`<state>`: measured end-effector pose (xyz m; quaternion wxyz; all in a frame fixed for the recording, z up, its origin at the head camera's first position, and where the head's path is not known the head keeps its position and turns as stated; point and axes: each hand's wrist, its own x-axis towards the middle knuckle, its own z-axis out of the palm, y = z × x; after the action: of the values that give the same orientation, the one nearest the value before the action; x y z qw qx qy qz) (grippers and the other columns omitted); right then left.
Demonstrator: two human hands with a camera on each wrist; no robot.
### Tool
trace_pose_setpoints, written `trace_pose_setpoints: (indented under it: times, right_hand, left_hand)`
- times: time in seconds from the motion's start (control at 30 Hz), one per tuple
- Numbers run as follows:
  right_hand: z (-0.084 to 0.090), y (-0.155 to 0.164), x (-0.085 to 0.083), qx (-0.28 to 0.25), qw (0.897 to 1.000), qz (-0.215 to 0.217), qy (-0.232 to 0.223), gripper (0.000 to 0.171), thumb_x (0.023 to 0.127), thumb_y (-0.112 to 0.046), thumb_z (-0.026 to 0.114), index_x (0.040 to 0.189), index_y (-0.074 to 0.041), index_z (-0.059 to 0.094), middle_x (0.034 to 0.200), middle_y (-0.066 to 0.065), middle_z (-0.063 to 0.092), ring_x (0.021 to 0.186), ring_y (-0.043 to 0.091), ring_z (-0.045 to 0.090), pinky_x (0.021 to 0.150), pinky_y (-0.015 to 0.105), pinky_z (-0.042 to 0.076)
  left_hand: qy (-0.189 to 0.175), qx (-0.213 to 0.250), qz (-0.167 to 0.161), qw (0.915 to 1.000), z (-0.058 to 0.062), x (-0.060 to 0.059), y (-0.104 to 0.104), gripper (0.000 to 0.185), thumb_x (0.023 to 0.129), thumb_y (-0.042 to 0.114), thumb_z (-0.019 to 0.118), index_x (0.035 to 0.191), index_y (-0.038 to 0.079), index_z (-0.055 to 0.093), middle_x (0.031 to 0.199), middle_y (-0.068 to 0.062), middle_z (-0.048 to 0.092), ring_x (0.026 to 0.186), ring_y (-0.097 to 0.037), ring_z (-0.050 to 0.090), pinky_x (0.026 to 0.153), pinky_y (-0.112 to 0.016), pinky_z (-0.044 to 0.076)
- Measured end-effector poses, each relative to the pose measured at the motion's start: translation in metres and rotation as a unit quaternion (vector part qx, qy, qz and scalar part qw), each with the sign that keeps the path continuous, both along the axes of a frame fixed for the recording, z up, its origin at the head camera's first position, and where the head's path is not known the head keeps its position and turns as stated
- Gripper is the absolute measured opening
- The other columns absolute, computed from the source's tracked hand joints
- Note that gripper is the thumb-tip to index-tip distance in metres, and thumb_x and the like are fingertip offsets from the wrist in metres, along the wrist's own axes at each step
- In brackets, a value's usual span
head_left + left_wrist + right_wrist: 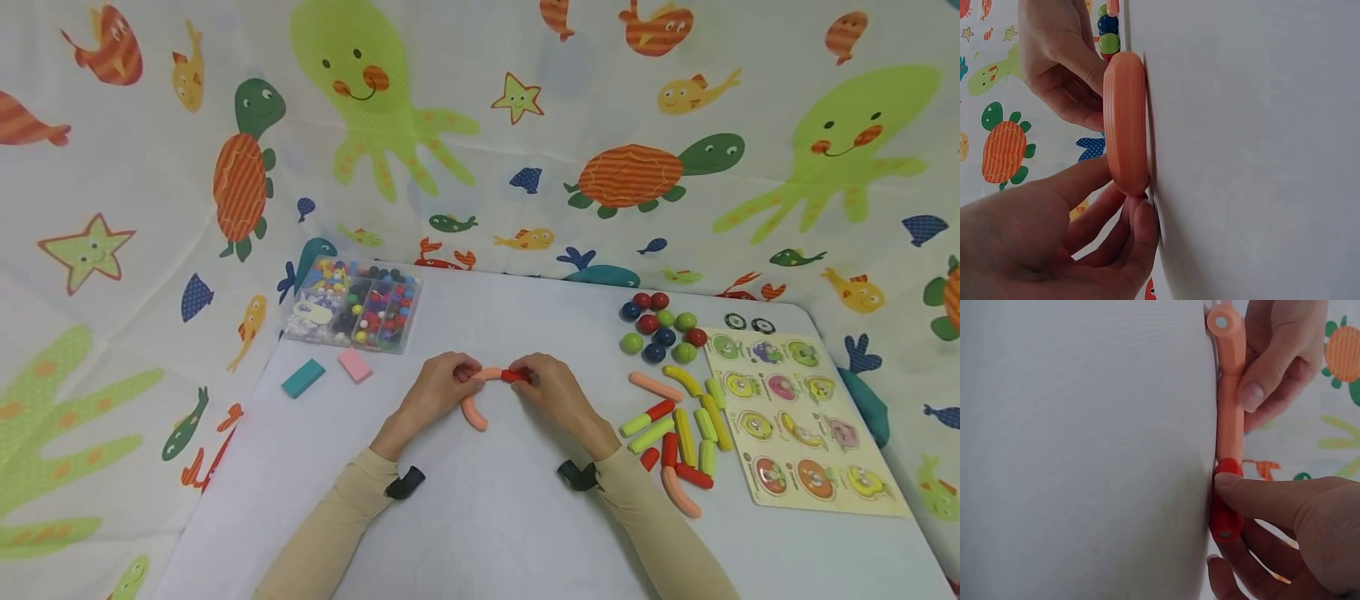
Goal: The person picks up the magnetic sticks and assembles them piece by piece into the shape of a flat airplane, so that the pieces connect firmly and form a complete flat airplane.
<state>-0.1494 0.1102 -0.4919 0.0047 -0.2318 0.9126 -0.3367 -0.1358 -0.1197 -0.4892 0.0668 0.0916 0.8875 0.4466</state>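
In the head view my left hand (pixel 441 388) pinches the near end of a chain of peach magnetic rods. One curved peach rod (pixel 474 414) bends toward me from under its fingers, and another peach rod (pixel 488 374) runs to the right. That second rod's far end meets a short red rod (pixel 513 376), which my right hand (pixel 553 389) pinches between thumb and fingers. The right wrist view shows the red rod (pixel 1225 515) end to end with the peach one (pixel 1230 419). Seen from the left wrist, the curved rod (pixel 1125 125) stands close over the tabletop.
Loose magnetic rods (pixel 682 433) in red, yellow, green and peach lie at the right, with coloured balls (pixel 664 337) behind them. A fruit puzzle board (pixel 795 500) is farther right. Back left are a divided bead box (pixel 408 337), a teal block (pixel 303 378) and a pink block (pixel 355 365).
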Motion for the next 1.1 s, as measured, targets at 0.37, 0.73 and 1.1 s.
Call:
trace_pose_setpoints:
  times: [0.37, 0.73, 1.1]
  right_hand:
    - [0.006, 0.012, 0.004, -0.011, 1.000, -0.017, -0.020, 0.028, 0.089, -0.010, 0.078, 0.117, -0.008, 0.073, 0.109, 0.007, 0.073, 0.099, 0.023, 0.065, 0.093, 0.042, 0.056]
    - [0.028, 0.073, 0.013, -0.029, 0.996, -0.077, -0.025, 0.030, 0.094, -0.017, 0.074, 0.123, -0.011, 0.070, 0.116, 0.006, 0.070, 0.109, 0.023, 0.062, 0.097, 0.047, 0.054]
    - [0.032, 0.155, 0.037, -0.023, 0.981, -0.189, 0.022, 0.030, 0.096, -0.020, 0.072, 0.123, -0.008, 0.069, 0.115, 0.010, 0.069, 0.101, 0.025, 0.062, 0.085, 0.038, 0.053]
  left_hand:
    - [0.058, 0.019, -0.053, 0.9968, 0.012, 0.009, -0.006, 0.022, 0.091, 0.017, 0.078, 0.111, 0.010, 0.074, 0.098, 0.001, 0.069, 0.088, -0.012, 0.063, 0.080, -0.029, 0.055]
    - [0.073, 0.019, -0.151, 0.9856, 0.008, 0.022, -0.014, 0.021, 0.088, 0.011, 0.080, 0.108, 0.010, 0.077, 0.098, -0.001, 0.072, 0.085, -0.015, 0.061, 0.080, -0.030, 0.053]
    - [0.065, 0.002, -0.189, 0.9798, 0.006, 0.022, -0.014, 0.028, 0.082, 0.018, 0.084, 0.109, 0.012, 0.078, 0.107, 0.002, 0.075, 0.098, -0.018, 0.063, 0.086, -0.036, 0.054]
